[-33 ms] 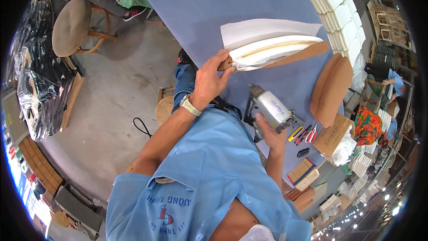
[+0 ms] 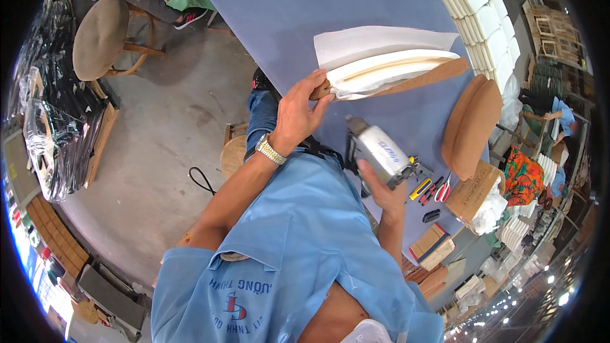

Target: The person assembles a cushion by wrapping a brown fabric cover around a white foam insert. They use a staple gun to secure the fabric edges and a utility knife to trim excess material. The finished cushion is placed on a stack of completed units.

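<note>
My left hand (image 2: 297, 111), with a watch on its wrist, pinches the near left end of a curved cushion panel (image 2: 397, 70). The panel has brown fabric drawn round its edge, white padding and a pale wooden strip along its inside. A flap of thin white lining (image 2: 381, 43) stands out along its far side. In my right hand (image 2: 384, 194) is a silver and black staple gun (image 2: 383, 151), held apart from the panel and just below it in the picture; some of its grip is hidden by my fingers. Brown finished-looking curved cushions (image 2: 473, 127) lie to the right.
The blue-grey table (image 2: 279, 19) carries a yellow-handled tool (image 2: 420, 189), red-handled pliers (image 2: 443, 190) and a black block (image 2: 431, 216). A cardboard box (image 2: 473, 194) stands at its right edge. White pads (image 2: 486, 25) are stacked beyond. A round stool (image 2: 101, 38) stands on the left floor; people are at far right.
The staple gun in my right hand has shifted slightly up and to the left. My left hand keeps its place on the panel.
</note>
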A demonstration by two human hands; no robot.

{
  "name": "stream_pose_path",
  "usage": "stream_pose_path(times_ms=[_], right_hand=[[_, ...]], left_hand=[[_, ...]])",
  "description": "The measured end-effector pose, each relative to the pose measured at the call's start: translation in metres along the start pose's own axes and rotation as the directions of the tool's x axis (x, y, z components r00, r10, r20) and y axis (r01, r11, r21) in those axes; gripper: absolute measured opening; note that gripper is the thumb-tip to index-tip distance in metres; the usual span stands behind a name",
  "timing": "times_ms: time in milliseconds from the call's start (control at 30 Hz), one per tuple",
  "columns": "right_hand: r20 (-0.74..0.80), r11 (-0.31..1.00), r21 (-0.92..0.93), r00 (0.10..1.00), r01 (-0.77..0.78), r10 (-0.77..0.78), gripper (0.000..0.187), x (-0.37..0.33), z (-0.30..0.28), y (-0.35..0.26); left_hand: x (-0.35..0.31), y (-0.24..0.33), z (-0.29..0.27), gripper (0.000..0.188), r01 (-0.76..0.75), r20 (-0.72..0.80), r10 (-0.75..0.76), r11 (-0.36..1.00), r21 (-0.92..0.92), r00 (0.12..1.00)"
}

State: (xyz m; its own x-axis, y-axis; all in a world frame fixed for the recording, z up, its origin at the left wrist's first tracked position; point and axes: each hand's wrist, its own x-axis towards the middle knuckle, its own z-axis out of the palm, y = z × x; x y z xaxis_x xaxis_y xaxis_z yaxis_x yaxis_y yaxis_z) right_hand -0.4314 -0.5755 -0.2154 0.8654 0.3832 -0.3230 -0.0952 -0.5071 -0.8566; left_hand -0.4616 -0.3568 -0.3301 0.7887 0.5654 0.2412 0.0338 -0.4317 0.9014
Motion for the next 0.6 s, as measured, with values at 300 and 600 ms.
stream_pose_path(times_ms=[300,600], right_hand=[[0.179,0.924,-0.174,0.933,0.342,-0.312,0.038,0.057,0.037,-0.026],[0.160,0.932,-0.178,0.944,0.316,-0.290,0.036,0.064,0.039,-0.018]], left_hand=[[0.004,-0.012,-0.003,0.057,-0.066,0.031,0.068,0.995,-0.075,0.997],[0.007,-0.006,-0.008,0.056,-0.031,0.049,0.032,0.999,-0.040,0.998]])
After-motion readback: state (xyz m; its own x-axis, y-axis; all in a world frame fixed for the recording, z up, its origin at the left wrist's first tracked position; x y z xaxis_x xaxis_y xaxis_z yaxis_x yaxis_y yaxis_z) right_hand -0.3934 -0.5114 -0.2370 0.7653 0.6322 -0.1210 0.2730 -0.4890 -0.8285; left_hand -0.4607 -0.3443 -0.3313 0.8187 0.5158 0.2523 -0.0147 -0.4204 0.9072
